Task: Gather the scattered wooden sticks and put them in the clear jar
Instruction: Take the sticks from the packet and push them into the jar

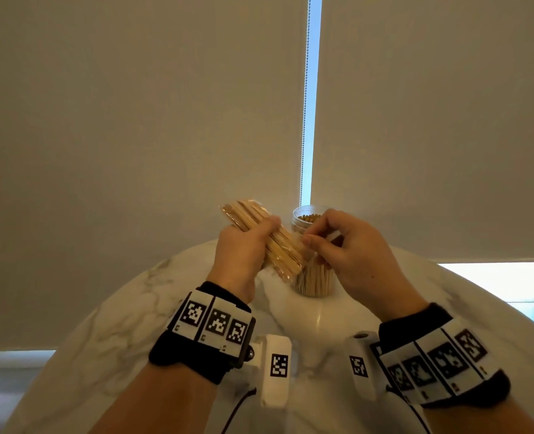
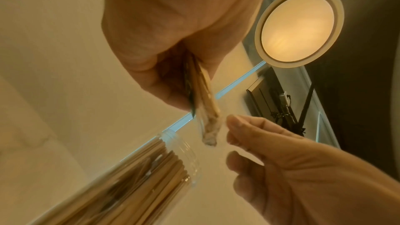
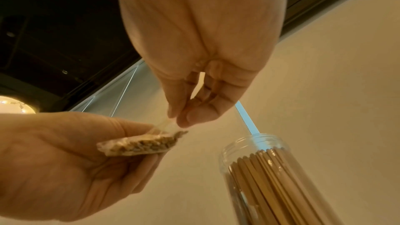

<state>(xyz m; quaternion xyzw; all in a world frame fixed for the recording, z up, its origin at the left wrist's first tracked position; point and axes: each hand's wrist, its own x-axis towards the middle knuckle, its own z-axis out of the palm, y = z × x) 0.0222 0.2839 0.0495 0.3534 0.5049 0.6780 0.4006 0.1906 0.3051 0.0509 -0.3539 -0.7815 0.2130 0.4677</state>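
The left hand (image 1: 243, 245) was curled around a bundle of wooden sticks (image 1: 261, 233) sheathed in a thin clear wrapper (image 3: 138, 145), holding it tilted above the marble table (image 1: 109, 308), with its lower end toward the right. At that end the right hand (image 1: 347, 245) pinched the loose film between thumb and fingertips (image 3: 190, 117). The step in hand appeared to be unwrapping: it would go best with the bundle gripped firmly mid-length and the film drawn off along the sticks' axis, so that none spilled. The clear jar (image 1: 312, 277), open and already well filled with upright sticks, stood on the table just beyond and below both hands, partly hidden by the right one.
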